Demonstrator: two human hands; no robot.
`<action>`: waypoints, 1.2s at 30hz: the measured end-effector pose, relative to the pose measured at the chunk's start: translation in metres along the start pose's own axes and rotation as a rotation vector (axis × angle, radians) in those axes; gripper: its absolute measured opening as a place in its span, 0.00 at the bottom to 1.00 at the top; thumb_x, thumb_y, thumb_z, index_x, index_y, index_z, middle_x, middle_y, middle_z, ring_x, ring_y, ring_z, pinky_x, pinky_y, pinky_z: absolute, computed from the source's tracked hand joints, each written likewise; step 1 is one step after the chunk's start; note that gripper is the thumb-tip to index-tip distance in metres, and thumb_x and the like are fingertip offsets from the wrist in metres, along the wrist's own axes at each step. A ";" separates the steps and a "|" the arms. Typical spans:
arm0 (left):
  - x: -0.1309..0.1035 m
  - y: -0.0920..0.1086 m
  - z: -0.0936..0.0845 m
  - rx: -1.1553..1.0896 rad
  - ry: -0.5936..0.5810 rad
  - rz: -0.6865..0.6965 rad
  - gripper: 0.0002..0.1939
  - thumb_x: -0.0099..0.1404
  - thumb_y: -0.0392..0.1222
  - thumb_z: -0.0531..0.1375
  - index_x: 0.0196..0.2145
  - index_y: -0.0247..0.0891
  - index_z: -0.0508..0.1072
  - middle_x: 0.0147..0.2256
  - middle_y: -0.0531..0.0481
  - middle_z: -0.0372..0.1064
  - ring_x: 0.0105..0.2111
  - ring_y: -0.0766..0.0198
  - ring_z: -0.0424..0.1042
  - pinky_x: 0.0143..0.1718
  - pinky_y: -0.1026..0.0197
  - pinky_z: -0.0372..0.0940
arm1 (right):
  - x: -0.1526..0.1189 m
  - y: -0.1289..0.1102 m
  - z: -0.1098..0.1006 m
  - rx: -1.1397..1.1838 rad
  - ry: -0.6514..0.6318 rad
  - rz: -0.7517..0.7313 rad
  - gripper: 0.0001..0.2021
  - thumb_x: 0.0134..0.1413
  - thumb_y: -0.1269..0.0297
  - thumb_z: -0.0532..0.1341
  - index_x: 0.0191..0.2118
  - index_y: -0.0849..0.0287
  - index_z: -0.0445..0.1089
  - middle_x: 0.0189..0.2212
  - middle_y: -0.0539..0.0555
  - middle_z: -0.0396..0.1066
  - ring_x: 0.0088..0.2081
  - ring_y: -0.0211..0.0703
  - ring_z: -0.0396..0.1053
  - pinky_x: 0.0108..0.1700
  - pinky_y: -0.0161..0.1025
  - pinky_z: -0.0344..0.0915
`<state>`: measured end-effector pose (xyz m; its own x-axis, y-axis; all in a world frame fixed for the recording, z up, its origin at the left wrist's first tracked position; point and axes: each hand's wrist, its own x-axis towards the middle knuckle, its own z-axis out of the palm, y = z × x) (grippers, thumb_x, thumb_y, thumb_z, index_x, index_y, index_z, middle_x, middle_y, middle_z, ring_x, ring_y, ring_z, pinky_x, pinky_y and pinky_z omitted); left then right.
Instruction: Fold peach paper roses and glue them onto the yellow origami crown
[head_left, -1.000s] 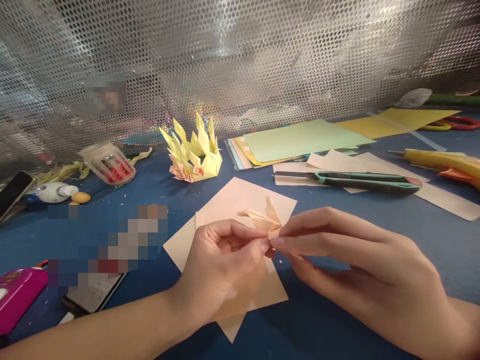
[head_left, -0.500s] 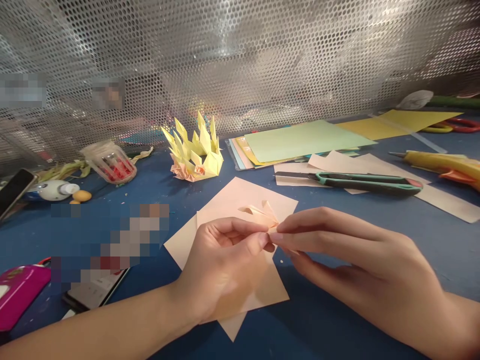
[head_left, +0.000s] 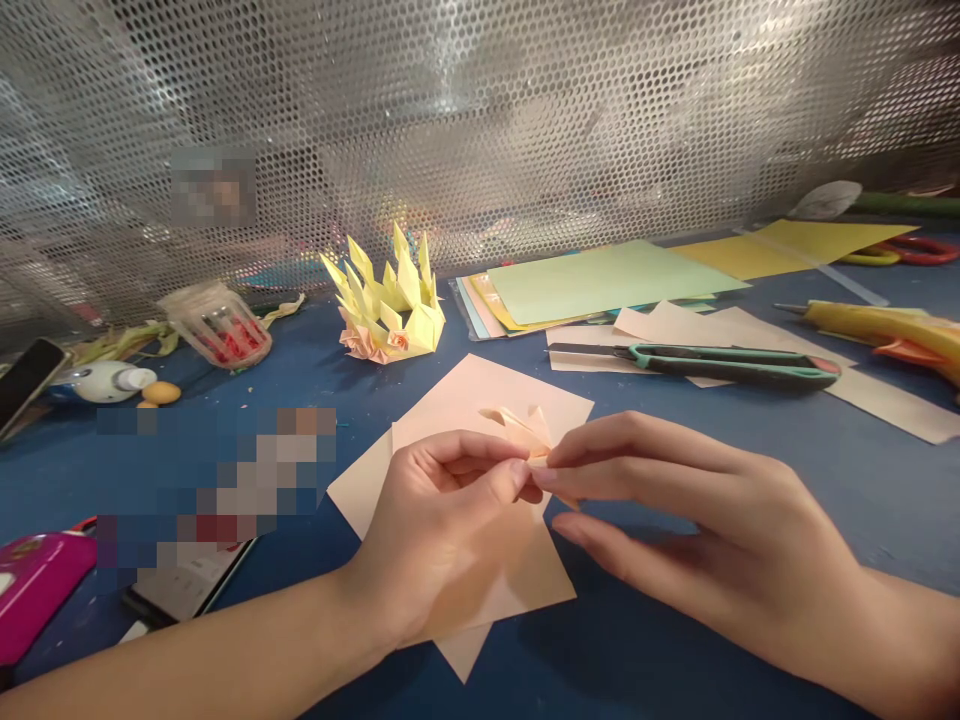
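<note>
My left hand (head_left: pixel 439 520) pinches a small folded pink paper piece (head_left: pixel 521 428) between thumb and fingers. Thin upright flaps of the piece stick up above the fingertips; its base is hidden by them. From the other side, my right hand (head_left: pixel 690 510) holds the same piece at its base, index and middle fingertips pressed to it close by my left thumb. Its thumb sits lower, a little apart from those fingertips, and a bit of the paper shows just above it. Below both hands lie overlapping pink paper sheets (head_left: pixel 480 385) on the blue table (head_left: pixel 622 640).
Behind stands a yellow folded-paper crown (head_left: pixel 405 310) with pink paper roses. A utility knife (head_left: pixel 735 363) with its blade out lies on paper strips at right, near a yellow glue gun (head_left: pixel 877 325). Coloured sheets (head_left: pixel 600 285), a jar (head_left: pixel 217 325) and a phone (head_left: pixel 184 585) lie around.
My right thumb has dropped away from the fingertips, and a bit of the paper now shows between them. The paper piece and both hands have shifted slightly left.
</note>
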<state>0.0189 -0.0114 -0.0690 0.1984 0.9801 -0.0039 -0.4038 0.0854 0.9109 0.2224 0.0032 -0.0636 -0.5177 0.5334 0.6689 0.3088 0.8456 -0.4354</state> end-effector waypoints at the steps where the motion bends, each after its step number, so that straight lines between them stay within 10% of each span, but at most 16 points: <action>1: 0.000 0.000 0.000 0.006 0.001 0.005 0.07 0.65 0.32 0.70 0.31 0.42 0.86 0.31 0.54 0.83 0.33 0.70 0.79 0.41 0.70 0.73 | -0.001 0.001 0.001 0.017 0.003 0.026 0.07 0.66 0.70 0.64 0.47 0.53 0.78 0.41 0.51 0.77 0.41 0.31 0.78 0.46 0.23 0.72; 20: -0.002 0.000 0.005 -0.056 0.068 0.002 0.07 0.63 0.30 0.71 0.29 0.38 0.82 0.25 0.54 0.79 0.27 0.71 0.77 0.36 0.71 0.74 | 0.010 -0.004 0.005 0.606 -0.032 0.727 0.11 0.53 0.54 0.75 0.34 0.56 0.81 0.24 0.49 0.77 0.26 0.36 0.74 0.31 0.29 0.73; 36: -0.002 0.002 0.005 0.033 0.077 -0.014 0.06 0.63 0.35 0.72 0.31 0.37 0.79 0.25 0.53 0.78 0.29 0.67 0.77 0.40 0.64 0.74 | 0.004 -0.001 0.008 0.560 -0.065 0.744 0.17 0.57 0.46 0.72 0.33 0.57 0.80 0.24 0.50 0.76 0.27 0.37 0.73 0.30 0.31 0.71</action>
<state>0.0222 -0.0140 -0.0645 0.1337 0.9899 -0.0470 -0.3713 0.0940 0.9237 0.2138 0.0043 -0.0651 -0.3902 0.9178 0.0730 0.1583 0.1450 -0.9767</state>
